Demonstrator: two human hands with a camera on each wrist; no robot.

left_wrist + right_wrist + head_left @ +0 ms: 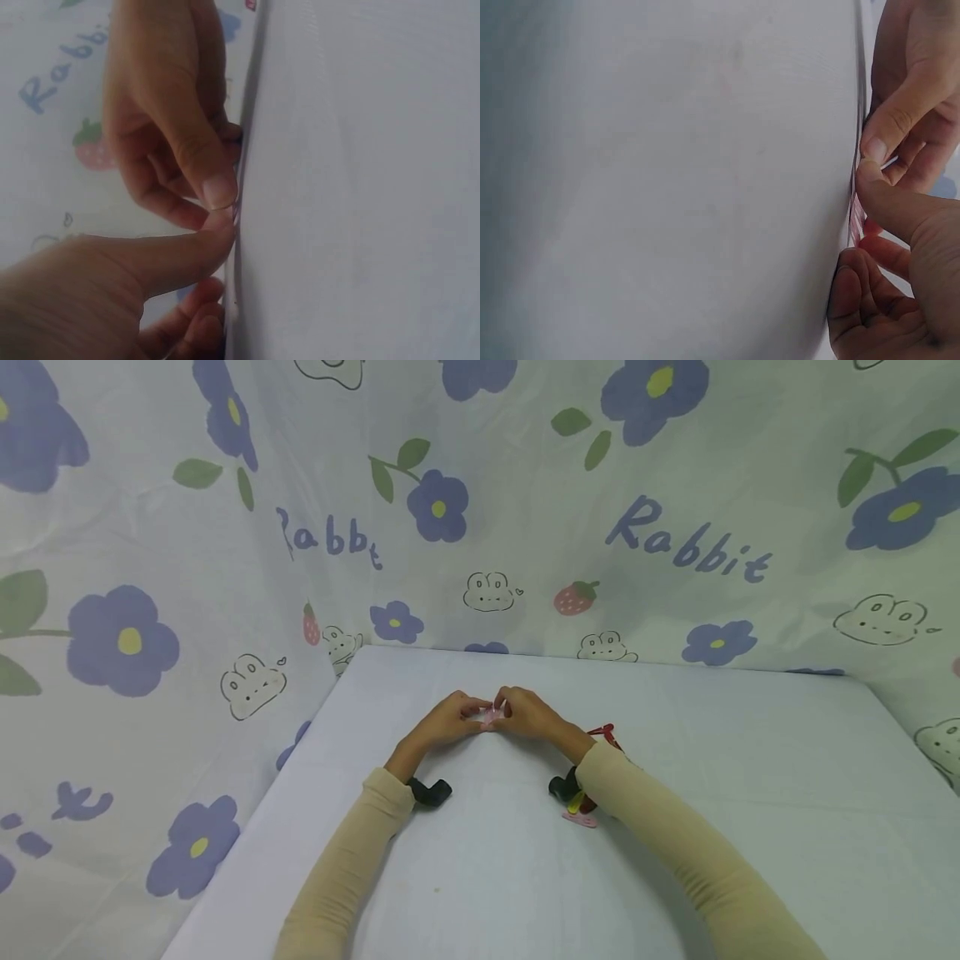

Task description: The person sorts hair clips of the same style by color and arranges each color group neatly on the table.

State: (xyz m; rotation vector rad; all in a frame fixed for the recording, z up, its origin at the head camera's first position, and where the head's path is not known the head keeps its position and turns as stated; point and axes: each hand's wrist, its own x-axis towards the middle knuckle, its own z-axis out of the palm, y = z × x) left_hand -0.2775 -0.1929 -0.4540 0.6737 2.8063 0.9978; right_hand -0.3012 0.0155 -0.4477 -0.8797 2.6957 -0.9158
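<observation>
A small pinkish, see-through piece [492, 717], seemingly thin plastic, is between the two hands over the white table. My left hand [450, 720] pinches its left side, with the thumb bent toward the fingertips. From the other side my right hand [529, 715] pinches it too, and the two thumbs meet. Close up in the left wrist view, the left hand [135, 274] and right hand [169, 105] cover most of the piece. A pink-striped strip [857, 217] of it shows beside the right hand [911, 255] in the right wrist view. Its exact kind cannot be told.
Beside the right forearm lie a red hair clip [606, 732], a yellow clip [576, 802] and a pink clip [580, 819], partly hidden by the sleeve. Black devices [431, 793] sit at the wrists. A patterned cloth [525, 527] hangs behind the white table [480, 877].
</observation>
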